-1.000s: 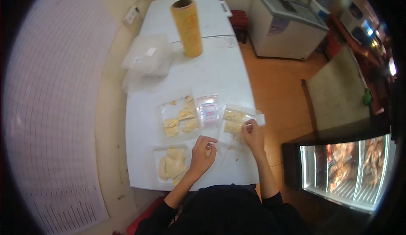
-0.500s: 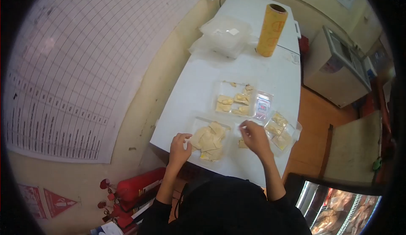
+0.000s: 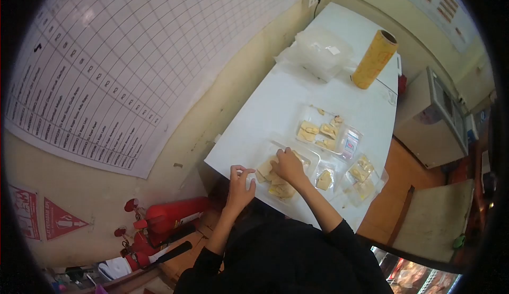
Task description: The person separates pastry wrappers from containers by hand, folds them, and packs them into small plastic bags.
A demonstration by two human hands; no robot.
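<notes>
A clear plastic tray (image 3: 317,159) near the table's front edge holds a heap of pale yellow, flat food pieces (image 3: 282,190). My right hand (image 3: 289,167) reaches into this tray from above, its fingers pinched down on a pale yellow piece; the fingertips are partly hidden. At the tray's left edge is my left hand (image 3: 241,188), fingers curved and thumb apart, with nothing visible in it. A small clear pack (image 3: 325,179) with one yellow piece lies to the right of the tray. Behind, another clear tray (image 3: 303,115) contains several folded yellow pieces.
Farther right sits a clear container (image 3: 383,179) with packed pieces, near a printed label packet (image 3: 351,143). A yellow film roll (image 3: 375,60) and a stack of bagged plastic (image 3: 323,53) stand at the white table's (image 3: 254,111) back. Red fire extinguishers (image 3: 175,209) are below left.
My right hand has moved left, from over the small pack into the heaped tray, uncovering the piece in that pack. My left hand stays by the tray's edge. The camera view has turned.
</notes>
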